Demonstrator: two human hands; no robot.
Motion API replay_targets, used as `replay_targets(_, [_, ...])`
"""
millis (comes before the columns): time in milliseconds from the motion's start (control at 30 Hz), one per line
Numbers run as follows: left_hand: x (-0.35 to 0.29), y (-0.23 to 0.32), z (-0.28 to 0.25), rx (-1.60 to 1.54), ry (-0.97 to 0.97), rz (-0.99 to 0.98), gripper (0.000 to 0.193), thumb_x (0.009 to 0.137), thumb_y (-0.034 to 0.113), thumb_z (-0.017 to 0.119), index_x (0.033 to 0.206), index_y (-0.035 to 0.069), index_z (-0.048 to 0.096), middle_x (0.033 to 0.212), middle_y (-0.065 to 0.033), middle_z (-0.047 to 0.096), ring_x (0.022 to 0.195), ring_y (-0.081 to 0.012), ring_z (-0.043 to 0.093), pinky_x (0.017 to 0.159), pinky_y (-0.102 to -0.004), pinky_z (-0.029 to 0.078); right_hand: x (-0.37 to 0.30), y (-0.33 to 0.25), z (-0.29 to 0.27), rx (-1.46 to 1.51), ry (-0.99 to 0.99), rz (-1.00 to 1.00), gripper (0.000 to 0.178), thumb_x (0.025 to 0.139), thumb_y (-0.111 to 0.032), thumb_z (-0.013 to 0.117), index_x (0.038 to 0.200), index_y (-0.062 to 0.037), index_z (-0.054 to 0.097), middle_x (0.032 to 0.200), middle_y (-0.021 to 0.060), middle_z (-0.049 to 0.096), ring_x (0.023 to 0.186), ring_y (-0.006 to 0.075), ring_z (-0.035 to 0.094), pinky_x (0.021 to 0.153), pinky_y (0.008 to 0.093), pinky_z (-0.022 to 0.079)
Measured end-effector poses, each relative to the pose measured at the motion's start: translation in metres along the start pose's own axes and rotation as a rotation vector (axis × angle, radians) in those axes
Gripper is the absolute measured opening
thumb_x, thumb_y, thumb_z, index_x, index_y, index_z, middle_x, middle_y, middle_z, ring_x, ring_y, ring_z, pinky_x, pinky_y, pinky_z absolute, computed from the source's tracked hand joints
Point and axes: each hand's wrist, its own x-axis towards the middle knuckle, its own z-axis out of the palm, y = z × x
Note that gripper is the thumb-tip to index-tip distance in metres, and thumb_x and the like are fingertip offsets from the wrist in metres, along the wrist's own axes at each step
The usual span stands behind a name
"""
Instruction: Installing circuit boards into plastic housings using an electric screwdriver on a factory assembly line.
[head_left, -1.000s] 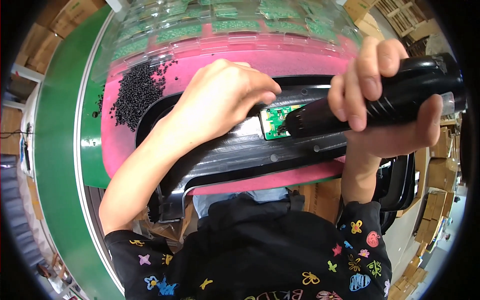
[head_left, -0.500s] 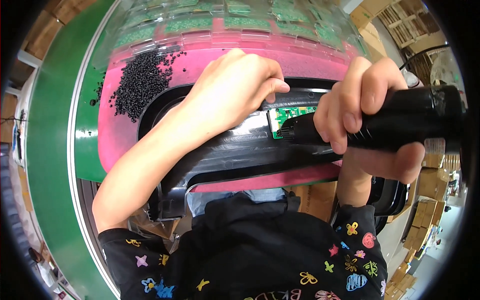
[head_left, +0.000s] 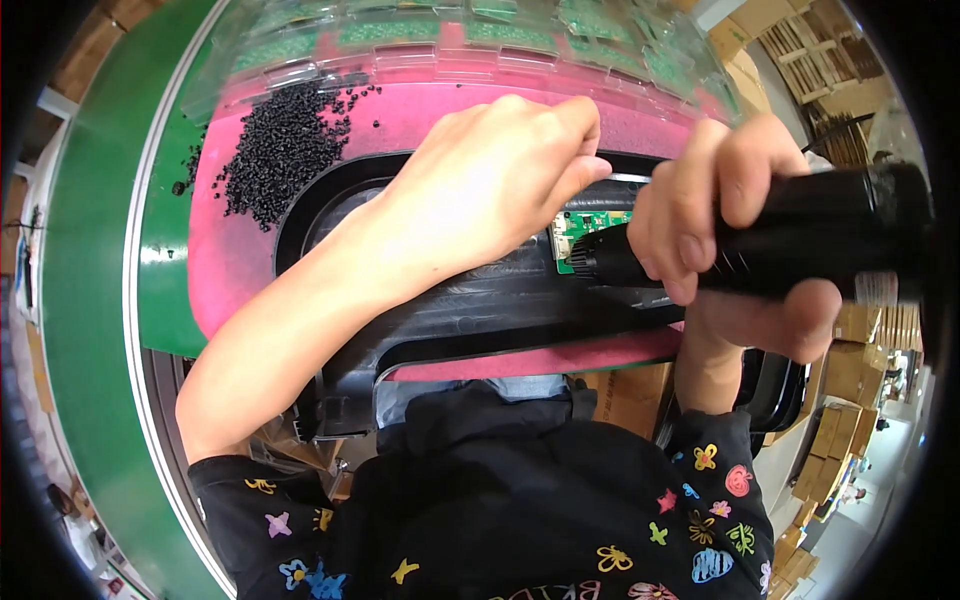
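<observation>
My right hand [head_left: 725, 215] is wrapped round a thick black electric screwdriver [head_left: 840, 230] that lies nearly level, its ribbed nose pointing left. That nose is over the left end of a small green circuit board [head_left: 598, 222] with a pale connector. The board sits inside a long black plastic housing [head_left: 460, 325], partly hidden by my hands. My left hand [head_left: 520, 160] reaches across the housing, fingers curled and thumb pressed toward the index finger, just left of and above the board. Whatever the left fingertips may hold is hidden.
A heap of small black screws [head_left: 285, 150] lies on a pink mat [head_left: 225, 290] at the left, some spilling onto the green table [head_left: 90, 330]. Clear trays [head_left: 400, 60] with several green boards stand at the far side. Cardboard boxes [head_left: 835, 450] are stacked at right.
My left hand has shifted right and slightly away from me, now nearer the board. The screwdriver nose stays over the board's left end, and the view has shifted a little.
</observation>
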Motion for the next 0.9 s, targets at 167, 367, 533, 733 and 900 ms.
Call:
replay_targets(167, [-0.001,-0.003,-0.005,-0.098,-0.022,0.017,0.016,0.081,0.007,0.062,0.094,-0.002,0.06,0.076,-0.021,0.062,0.078,-0.0411,0.062,0.068,-0.0447,0.048,0.011,0.002,-0.013,0.071,-0.174,0.126,0.063,0.072,-0.05,0.082,0.098,-0.0053,0.046,0.077,0.0045,0.052,0.055,0.0121,0.052,0.049,0.0241,0.041])
replay_targets(367, [-0.005,-0.009,0.002,0.02,0.075,0.14,0.016,0.083,0.016,0.068,0.084,0.001,0.064,0.073,-0.018,0.063,0.077,-0.0382,0.063,0.066,-0.0467,0.049,0.008,0.002,-0.01,0.006,-0.159,0.114,0.063,0.073,-0.053,0.081,0.098,-0.0057,0.047,0.076,0.0029,0.051,0.053,0.0105,0.049,0.048,0.023,0.04])
replay_targets(533, [-0.004,-0.003,0.0,0.052,0.025,0.099,0.016,0.083,0.016,0.067,0.084,0.0,0.065,0.071,-0.0177,0.064,0.076,-0.0377,0.063,0.067,-0.0465,0.05,0.002,0.008,-0.01,-0.007,-0.216,0.064,0.066,0.074,-0.057,0.078,0.099,-0.0042,0.047,0.073,0.0031,0.051,0.053,0.0102,0.048,0.047,0.0221,0.04])
replay_targets(733, [-0.005,0.002,-0.002,0.118,0.0,0.125,0.018,0.078,0.019,0.072,0.082,0.002,0.067,0.073,-0.0139,0.065,0.079,-0.0342,0.065,0.068,-0.0449,0.051,-0.007,-0.001,-0.004,0.018,-0.062,0.02,0.065,0.077,-0.056,0.075,0.102,-0.0032,0.047,0.074,0.0036,0.051,0.054,0.0109,0.048,0.049,0.0239,0.042])
replay_targets(900, [-0.006,0.006,-0.004,0.212,-0.228,0.147,0.022,0.069,0.016,0.079,0.086,0.004,0.069,0.078,-0.0082,0.065,0.082,-0.0282,0.06,0.077,-0.0408,0.048,0.002,0.008,-0.036,0.161,-0.316,-0.309,0.061,0.078,-0.056,0.073,0.101,-0.005,0.048,0.073,0.0013,0.053,0.05,0.0109,0.052,0.048,0.0244,0.044])
